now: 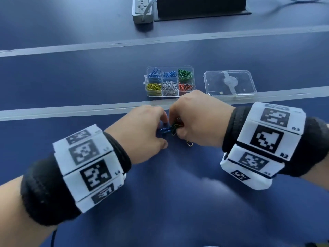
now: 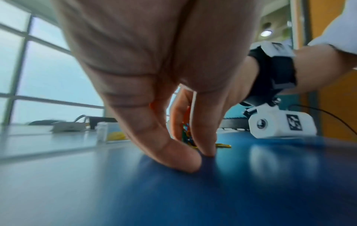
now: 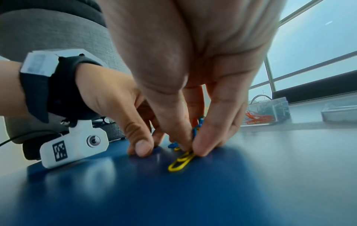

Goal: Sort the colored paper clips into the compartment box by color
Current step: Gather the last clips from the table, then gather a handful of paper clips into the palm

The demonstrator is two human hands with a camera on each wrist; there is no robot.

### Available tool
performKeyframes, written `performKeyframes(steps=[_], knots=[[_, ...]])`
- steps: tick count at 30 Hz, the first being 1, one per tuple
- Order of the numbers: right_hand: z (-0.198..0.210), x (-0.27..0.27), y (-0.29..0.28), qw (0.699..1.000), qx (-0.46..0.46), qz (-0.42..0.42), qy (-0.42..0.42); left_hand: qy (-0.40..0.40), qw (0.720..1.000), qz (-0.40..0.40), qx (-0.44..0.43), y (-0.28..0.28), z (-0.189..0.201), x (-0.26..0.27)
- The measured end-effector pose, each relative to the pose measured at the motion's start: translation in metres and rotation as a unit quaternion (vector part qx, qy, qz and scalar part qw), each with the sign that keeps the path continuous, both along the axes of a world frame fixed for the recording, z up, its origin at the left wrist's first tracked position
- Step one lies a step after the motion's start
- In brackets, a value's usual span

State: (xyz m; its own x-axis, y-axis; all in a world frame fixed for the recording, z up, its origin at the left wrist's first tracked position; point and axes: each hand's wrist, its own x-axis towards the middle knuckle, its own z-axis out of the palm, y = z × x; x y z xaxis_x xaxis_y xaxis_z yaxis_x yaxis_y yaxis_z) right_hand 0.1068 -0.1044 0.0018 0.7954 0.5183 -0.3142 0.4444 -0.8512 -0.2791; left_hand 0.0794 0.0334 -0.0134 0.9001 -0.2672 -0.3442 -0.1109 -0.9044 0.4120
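Observation:
A clear compartment box (image 1: 186, 67) holds sorted clips: blue, blue and green at the back, yellow, white and red in front. Nearer me, a small tangle of loose clips lies between my hands. My right hand (image 1: 175, 125) pinches a bunch of red, green and blue clips (image 3: 198, 123) upright on the table. A yellow clip (image 3: 180, 162) lies flat at its fingertips. My left hand (image 1: 163, 134) has thumb and forefinger brought together on the table at the left end of a blue clip (image 1: 165, 130). In the left wrist view the fingertips (image 2: 189, 163) hide that clip.
The box's clear lid (image 1: 229, 82) lies just right of the box. Grey strips (image 1: 71, 111) cross the blue table. A power strip (image 1: 142, 9) and a black block (image 1: 201, 4) stand at the far edge. A thin cable (image 2: 328, 114) trails by my right wrist.

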Motion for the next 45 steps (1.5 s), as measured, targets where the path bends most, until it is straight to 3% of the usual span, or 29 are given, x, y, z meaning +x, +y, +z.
performKeyframes(steps=[5, 20, 26, 28, 29, 30, 31, 33, 34, 36, 39, 45], knots=[[0.000, 0.002, -0.001, 1.000, 0.010, -0.012, 0.001, -0.068, 0.995, -0.048, 0.052, -0.017, 0.002, 0.007], [0.029, 0.021, -0.043, 0.995, 0.056, -0.084, 0.026, -0.044, 0.976, -0.079, 0.197, -0.042, 0.010, 0.008], [0.033, 0.020, -0.050, 0.993, 0.073, -0.089, 0.034, -0.032, 0.994, -0.034, 0.097, -0.032, 0.008, 0.007], [0.038, 0.018, -0.050, 0.992, 0.083, -0.087, 0.030, -0.008, 0.999, 0.032, -0.017, -0.025, 0.010, 0.009], [0.042, 0.017, -0.049, 0.992, 0.095, -0.082, 0.025, 0.026, 0.988, 0.093, -0.117, -0.023, 0.012, 0.009], [0.048, 0.017, -0.048, 0.991, 0.112, -0.075, 0.021, 0.068, 0.957, 0.160, -0.232, -0.022, 0.013, 0.009], [0.054, 0.016, -0.047, 0.989, 0.133, -0.064, 0.019, 0.112, 0.904, 0.226, -0.346, -0.022, 0.013, 0.008], [0.067, 0.015, -0.042, 0.986, 0.166, -0.030, 0.007, 0.199, 0.758, 0.330, -0.526, -0.027, 0.014, 0.007], [0.072, 0.014, -0.037, 0.985, 0.173, -0.011, 0.001, 0.238, 0.695, 0.357, -0.577, -0.029, 0.014, 0.006], [0.077, 0.012, -0.028, 0.987, 0.155, 0.031, -0.018, 0.291, 0.609, 0.372, -0.638, -0.033, 0.014, 0.006], [0.074, 0.009, -0.014, 0.991, 0.105, 0.080, -0.027, 0.293, 0.549, 0.363, -0.693, -0.037, 0.008, 0.004], [0.066, 0.009, -0.030, 0.986, 0.137, 0.064, -0.067, 0.286, 0.506, 0.380, -0.720, -0.026, -0.008, 0.010]])
